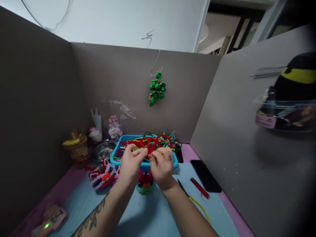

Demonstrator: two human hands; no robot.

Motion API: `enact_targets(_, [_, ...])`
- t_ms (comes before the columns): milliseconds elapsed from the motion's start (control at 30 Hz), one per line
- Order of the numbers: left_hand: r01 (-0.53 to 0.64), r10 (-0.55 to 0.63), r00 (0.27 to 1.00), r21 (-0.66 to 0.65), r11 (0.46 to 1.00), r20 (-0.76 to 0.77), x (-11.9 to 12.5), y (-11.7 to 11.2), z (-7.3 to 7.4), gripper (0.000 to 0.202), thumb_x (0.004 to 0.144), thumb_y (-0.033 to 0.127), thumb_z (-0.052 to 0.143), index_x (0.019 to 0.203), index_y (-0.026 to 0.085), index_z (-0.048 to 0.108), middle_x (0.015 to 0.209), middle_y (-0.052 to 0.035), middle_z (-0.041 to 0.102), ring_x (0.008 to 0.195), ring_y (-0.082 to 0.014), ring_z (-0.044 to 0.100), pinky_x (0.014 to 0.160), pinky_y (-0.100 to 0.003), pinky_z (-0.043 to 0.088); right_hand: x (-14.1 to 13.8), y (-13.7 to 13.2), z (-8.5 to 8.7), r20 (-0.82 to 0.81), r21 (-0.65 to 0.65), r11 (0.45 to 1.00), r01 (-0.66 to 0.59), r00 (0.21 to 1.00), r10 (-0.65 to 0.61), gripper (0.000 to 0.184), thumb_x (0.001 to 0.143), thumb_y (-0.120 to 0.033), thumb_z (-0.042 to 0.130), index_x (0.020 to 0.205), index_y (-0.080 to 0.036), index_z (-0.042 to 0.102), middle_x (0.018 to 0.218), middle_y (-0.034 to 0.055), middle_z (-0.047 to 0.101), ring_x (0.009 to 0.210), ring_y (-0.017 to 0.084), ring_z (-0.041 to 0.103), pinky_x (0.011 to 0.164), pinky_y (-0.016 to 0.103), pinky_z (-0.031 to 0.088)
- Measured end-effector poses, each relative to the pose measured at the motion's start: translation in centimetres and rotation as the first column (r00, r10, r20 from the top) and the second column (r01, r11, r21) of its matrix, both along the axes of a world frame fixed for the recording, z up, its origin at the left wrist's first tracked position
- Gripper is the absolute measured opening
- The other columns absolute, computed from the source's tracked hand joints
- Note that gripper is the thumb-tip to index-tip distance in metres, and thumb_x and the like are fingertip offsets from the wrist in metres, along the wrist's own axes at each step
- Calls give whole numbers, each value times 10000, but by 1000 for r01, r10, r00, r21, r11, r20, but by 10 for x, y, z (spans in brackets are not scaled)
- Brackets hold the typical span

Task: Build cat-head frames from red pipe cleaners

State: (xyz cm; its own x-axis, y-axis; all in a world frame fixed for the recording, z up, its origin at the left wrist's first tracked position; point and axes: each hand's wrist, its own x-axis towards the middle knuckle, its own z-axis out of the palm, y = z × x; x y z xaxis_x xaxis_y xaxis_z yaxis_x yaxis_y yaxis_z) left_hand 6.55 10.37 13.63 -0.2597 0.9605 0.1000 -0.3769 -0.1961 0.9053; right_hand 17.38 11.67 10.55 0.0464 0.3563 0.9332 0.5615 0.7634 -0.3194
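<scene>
A red pipe cleaner (152, 147), bent into loops, is pinched between my two hands in front of the blue basket. My left hand (133, 161) grips it with thumb and forefinger closed together. From the other side my right hand (161, 164) is closed on the same piece, its fingertips close to the left ones. Just below the hands stands a small fuzzy figure (144, 186) with a green base and dark pink top, partly hidden by my wrists. Behind them the blue basket (119, 163) holds many coloured pipe cleaners.
More fuzzy figures (101, 177) sit left of my left arm. Scissors (197, 201) with yellow handles, a red tool (199, 188) and a black phone (206, 175) lie at right. A metal bowl (102, 150) and jar (76, 148) stand back left; a green ornament (157, 89) hangs on the partition.
</scene>
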Motion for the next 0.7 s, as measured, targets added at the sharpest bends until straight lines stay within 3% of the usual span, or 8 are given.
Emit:
enact_targets(100, [18,-17,1000,-30,999,25,1,1,-1,552,558,322,798,913,194,395,592,65,607,489,-90,546,488,-189,368,-3,3,-4,-45,-33,999,-2,999,0,93,836,-180,573,769,-221,623,801,44,564,797,192,495,767,364,420])
enact_targets(267, [62,-49,986,78,995,-157,-10,4,2,445,721,342,695,1047,194,429,799,-15,675,624,-110,600,574,-213,430,-4,7,2,-249,-293,928,-230,955,158,138,849,-216,551,714,-191,555,807,18,522,778,154,513,716,286,425])
enact_targets(367, [-44,87,967,181,982,-238,-17,2,7,402,767,343,653,1082,221,435,961,-39,655,659,-108,598,565,-211,438,-1,9,6,-331,-336,900,-276,930,162,174,862,-237,535,695,-186,524,793,8,500,757,143,502,710,266,412])
enact_targets(467, [-106,194,922,262,959,-335,-19,-4,9,268,777,314,648,969,213,491,837,-9,629,687,-120,604,585,-211,452,0,9,6,-372,-329,912,-243,922,111,213,874,-249,516,672,-190,483,767,0,469,726,140,474,690,260,395])
enact_targets(600, [23,92,876,230,973,-474,-9,-9,4,202,778,284,647,929,196,546,876,-46,665,828,-171,651,673,-244,499,-1,6,5,-378,-281,945,-167,925,51,211,881,-265,503,685,-191,480,792,9,465,756,148,469,713,272,394])
enact_targets(700, [68,10,925,190,979,-380,1,-10,-1,334,776,277,638,1084,199,532,900,-53,688,810,-182,667,645,-261,525,-4,2,5,-374,-284,942,-176,926,60,212,878,-266,513,683,-188,489,794,6,473,758,144,479,714,271,405])
